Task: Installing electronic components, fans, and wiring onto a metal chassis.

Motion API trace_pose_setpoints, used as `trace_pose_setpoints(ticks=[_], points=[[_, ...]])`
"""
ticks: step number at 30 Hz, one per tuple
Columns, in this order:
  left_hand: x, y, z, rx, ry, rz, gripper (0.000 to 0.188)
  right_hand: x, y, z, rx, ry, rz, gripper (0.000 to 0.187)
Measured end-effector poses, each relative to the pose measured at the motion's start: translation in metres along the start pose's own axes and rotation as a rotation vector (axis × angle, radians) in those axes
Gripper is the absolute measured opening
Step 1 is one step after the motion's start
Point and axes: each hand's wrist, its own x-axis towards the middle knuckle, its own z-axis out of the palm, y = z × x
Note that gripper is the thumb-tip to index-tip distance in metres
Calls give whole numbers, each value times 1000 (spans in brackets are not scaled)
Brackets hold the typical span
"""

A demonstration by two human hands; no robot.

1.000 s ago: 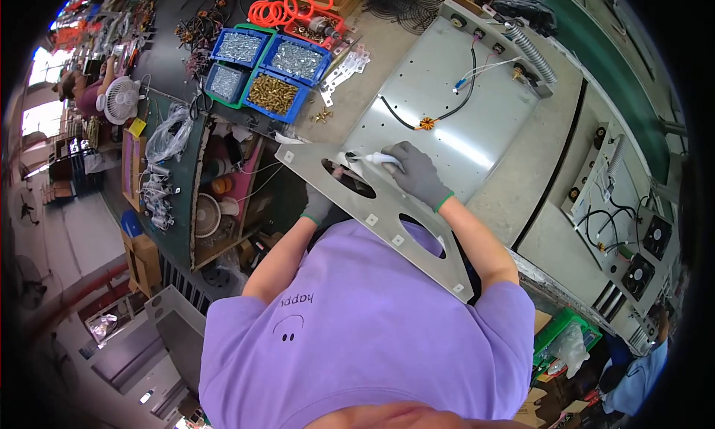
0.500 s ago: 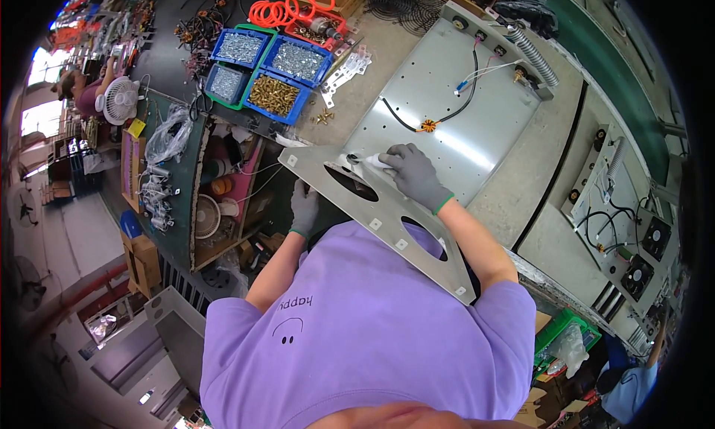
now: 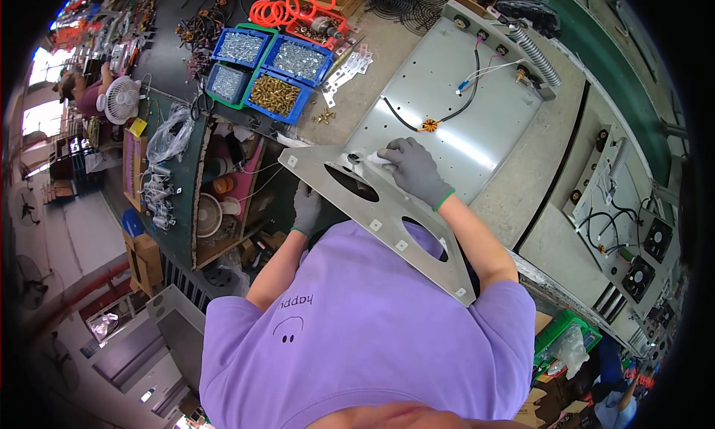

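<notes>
A grey metal panel (image 3: 387, 234) with two large round openings and small square tabs along its edge leans at a slant between my torso and the bench. My right hand (image 3: 417, 174), in a grey glove, is closed round a small white tube-like thing (image 3: 377, 159) by the panel's far edge, near the left opening. A small dark part (image 3: 353, 159) lies beside its tip. My left hand (image 3: 306, 208), gloved too, grips the panel's near left edge, its fingertips partly hidden. Beyond the panel lies a metal tray (image 3: 406, 79) with black wiring and a coil spring.
Blue bins (image 3: 302, 62) of silver and brass fasteners stand at the back left. Flat metal brackets (image 3: 348, 77) and loose brass pieces lie beside them. A power screwdriver (image 3: 328, 28) sits in a red basket. At right is another wired metal tray (image 3: 622, 198) with fans.
My right hand has shifted very slightly up and left with the white thing. My left hand has moved a touch to the right along the panel's edge.
</notes>
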Motion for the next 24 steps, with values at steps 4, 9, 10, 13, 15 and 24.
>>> trace_pose_setpoints(ticks=[4, 9, 10, 13, 15, 24], points=[[-1, 6, -2, 90, -13, 105, 36, 3, -4, 1, 41, 56, -7, 31], [-1, -18, 6, 59, -9, 49, 34, 3, -11, -6, -33, -21, -10, 31], [0, -19, 6, 20, -18, 1, 34, 4, -11, -9, -35, -22, -10, 31], [-1, -7, 3, 108, -12, 142, 32, 6, -12, -10, -21, -36, 6, 32], [2, -6, 1, 11, -77, -14, 32, 7, -14, -6, -14, 18, -33, 28], [1, 20, -4, -6, -6, 85, 30, -14, 13, -8, 185, -16, 214, 27]])
